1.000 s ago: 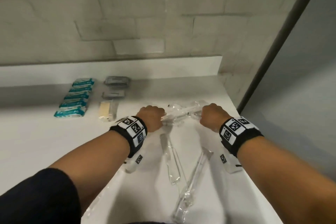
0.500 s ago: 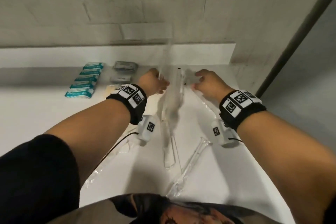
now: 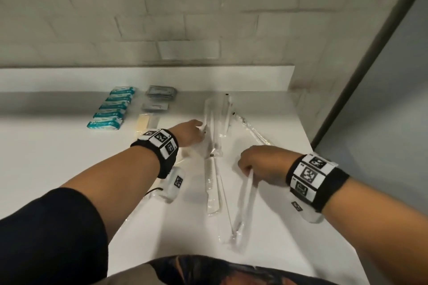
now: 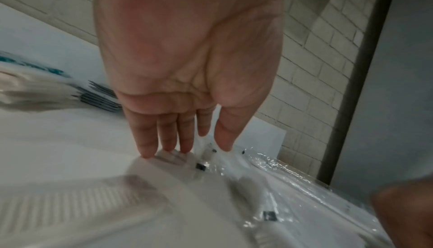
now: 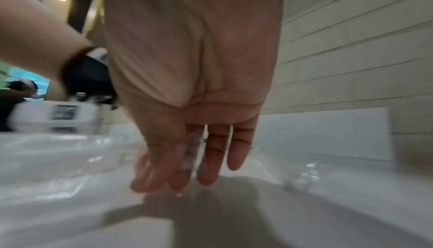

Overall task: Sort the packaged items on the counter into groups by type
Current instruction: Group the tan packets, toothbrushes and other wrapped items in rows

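Observation:
Several long clear packets (image 3: 217, 120) lie side by side near the back of the white counter (image 3: 58, 159). My left hand (image 3: 196, 132) is beside them, its straight fingertips (image 4: 147, 153) touching the counter at the edge of the clear packets (image 4: 236, 170). A packaged white comb (image 3: 212, 183) lies below them, blurred in the left wrist view (image 4: 82, 207). My right hand (image 3: 252, 166) is nearer me and pinches the top end of another long clear packet (image 3: 242, 210); crinkled plastic (image 5: 191, 152) shows between its fingers (image 5: 211, 159).
At the back left sit a row of teal packets (image 3: 111, 111), grey sachets (image 3: 161, 93) and a cream packet (image 3: 144, 121). One more clear packet (image 3: 253, 133) lies at an angle on the right. The counter's right edge (image 3: 324, 180) is close to my right wrist.
Both hands carried a bundle of clear packets toward the back and let it go there. My left hand opened beside it; my right hand drew back and took another clear packet.

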Action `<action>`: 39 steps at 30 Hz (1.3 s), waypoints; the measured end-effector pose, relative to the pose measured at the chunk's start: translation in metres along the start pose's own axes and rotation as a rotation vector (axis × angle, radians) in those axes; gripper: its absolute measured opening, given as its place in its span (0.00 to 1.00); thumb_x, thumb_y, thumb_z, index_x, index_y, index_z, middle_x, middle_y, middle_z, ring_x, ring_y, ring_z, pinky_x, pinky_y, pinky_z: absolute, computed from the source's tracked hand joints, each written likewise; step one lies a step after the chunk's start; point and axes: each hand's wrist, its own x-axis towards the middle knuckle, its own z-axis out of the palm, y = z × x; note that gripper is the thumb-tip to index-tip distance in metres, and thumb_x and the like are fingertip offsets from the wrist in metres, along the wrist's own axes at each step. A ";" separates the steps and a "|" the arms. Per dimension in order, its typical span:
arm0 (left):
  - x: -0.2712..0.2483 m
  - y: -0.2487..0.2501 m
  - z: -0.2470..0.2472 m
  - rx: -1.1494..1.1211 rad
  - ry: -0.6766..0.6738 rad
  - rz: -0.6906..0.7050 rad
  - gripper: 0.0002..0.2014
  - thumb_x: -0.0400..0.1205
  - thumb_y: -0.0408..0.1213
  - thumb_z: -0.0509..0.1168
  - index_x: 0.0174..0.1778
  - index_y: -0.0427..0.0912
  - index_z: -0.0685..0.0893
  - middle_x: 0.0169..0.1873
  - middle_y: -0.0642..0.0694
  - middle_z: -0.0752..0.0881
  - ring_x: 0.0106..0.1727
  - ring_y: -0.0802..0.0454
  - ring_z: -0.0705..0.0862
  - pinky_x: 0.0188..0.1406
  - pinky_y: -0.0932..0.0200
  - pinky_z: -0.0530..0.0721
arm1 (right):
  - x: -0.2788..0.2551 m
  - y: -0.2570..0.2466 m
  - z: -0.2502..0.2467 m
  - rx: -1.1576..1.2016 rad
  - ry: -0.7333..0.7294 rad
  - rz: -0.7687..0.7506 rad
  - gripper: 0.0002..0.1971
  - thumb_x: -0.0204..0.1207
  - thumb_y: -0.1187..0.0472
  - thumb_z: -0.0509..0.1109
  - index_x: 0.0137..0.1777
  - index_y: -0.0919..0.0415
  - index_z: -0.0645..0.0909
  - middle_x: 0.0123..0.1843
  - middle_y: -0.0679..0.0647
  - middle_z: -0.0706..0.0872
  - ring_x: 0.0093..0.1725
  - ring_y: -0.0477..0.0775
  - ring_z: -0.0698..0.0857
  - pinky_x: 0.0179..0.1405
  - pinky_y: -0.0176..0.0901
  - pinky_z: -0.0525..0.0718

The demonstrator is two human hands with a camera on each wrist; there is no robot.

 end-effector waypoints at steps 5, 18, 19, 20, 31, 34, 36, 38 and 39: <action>-0.028 -0.009 0.007 0.085 0.032 0.024 0.39 0.78 0.48 0.69 0.82 0.44 0.60 0.78 0.44 0.70 0.74 0.46 0.74 0.71 0.55 0.72 | 0.010 0.042 -0.024 0.495 0.183 0.273 0.15 0.68 0.74 0.72 0.32 0.54 0.77 0.29 0.48 0.82 0.29 0.45 0.79 0.23 0.29 0.75; -0.073 -0.021 0.058 0.417 -0.003 0.027 0.60 0.70 0.70 0.65 0.84 0.39 0.41 0.85 0.42 0.42 0.85 0.39 0.44 0.83 0.39 0.51 | 0.052 0.010 -0.025 0.230 0.426 0.577 0.24 0.77 0.50 0.66 0.72 0.53 0.72 0.68 0.60 0.76 0.66 0.64 0.77 0.65 0.54 0.77; -0.075 -0.025 0.058 0.421 -0.025 0.033 0.59 0.71 0.69 0.65 0.84 0.39 0.39 0.85 0.42 0.40 0.85 0.39 0.42 0.83 0.40 0.49 | 0.057 0.003 -0.024 0.220 0.424 0.497 0.22 0.78 0.51 0.66 0.72 0.52 0.73 0.69 0.58 0.76 0.67 0.63 0.77 0.65 0.54 0.77; -0.077 -0.027 0.057 0.418 -0.049 0.037 0.57 0.72 0.67 0.64 0.84 0.40 0.38 0.85 0.43 0.39 0.85 0.40 0.41 0.83 0.41 0.48 | 0.063 -0.006 -0.022 0.238 0.391 0.405 0.21 0.79 0.52 0.65 0.72 0.51 0.74 0.70 0.56 0.76 0.68 0.61 0.77 0.66 0.53 0.76; 0.000 -0.015 -0.007 0.453 0.001 0.147 0.37 0.80 0.29 0.55 0.85 0.46 0.49 0.85 0.45 0.47 0.85 0.41 0.49 0.82 0.43 0.57 | 0.081 -0.026 -0.019 0.176 0.105 0.209 0.23 0.84 0.66 0.57 0.77 0.53 0.72 0.80 0.53 0.68 0.79 0.54 0.68 0.78 0.46 0.66; 0.028 -0.012 -0.016 0.555 0.046 0.263 0.38 0.79 0.28 0.56 0.85 0.48 0.50 0.85 0.45 0.47 0.85 0.40 0.49 0.82 0.41 0.56 | 0.076 -0.020 -0.020 0.276 0.177 0.331 0.15 0.82 0.57 0.60 0.62 0.54 0.85 0.68 0.53 0.81 0.66 0.55 0.80 0.69 0.50 0.76; 0.040 -0.010 -0.016 0.634 0.045 0.314 0.35 0.82 0.33 0.58 0.85 0.51 0.53 0.85 0.47 0.47 0.85 0.39 0.47 0.83 0.39 0.53 | 0.075 -0.018 -0.019 0.238 0.247 0.407 0.14 0.79 0.50 0.64 0.47 0.57 0.87 0.54 0.53 0.86 0.54 0.57 0.84 0.57 0.50 0.81; 0.043 -0.010 -0.012 0.714 0.062 0.369 0.30 0.84 0.41 0.60 0.83 0.51 0.60 0.85 0.49 0.53 0.85 0.39 0.48 0.82 0.39 0.52 | 0.078 -0.019 -0.017 0.176 0.300 0.467 0.13 0.74 0.48 0.70 0.48 0.56 0.84 0.52 0.52 0.85 0.54 0.57 0.83 0.55 0.48 0.80; 0.045 -0.011 -0.010 0.736 0.091 0.405 0.28 0.84 0.42 0.60 0.81 0.50 0.64 0.83 0.48 0.60 0.85 0.39 0.51 0.82 0.40 0.54 | 0.082 -0.019 -0.014 0.170 0.317 0.497 0.15 0.72 0.48 0.72 0.54 0.56 0.81 0.54 0.53 0.84 0.56 0.58 0.83 0.55 0.49 0.79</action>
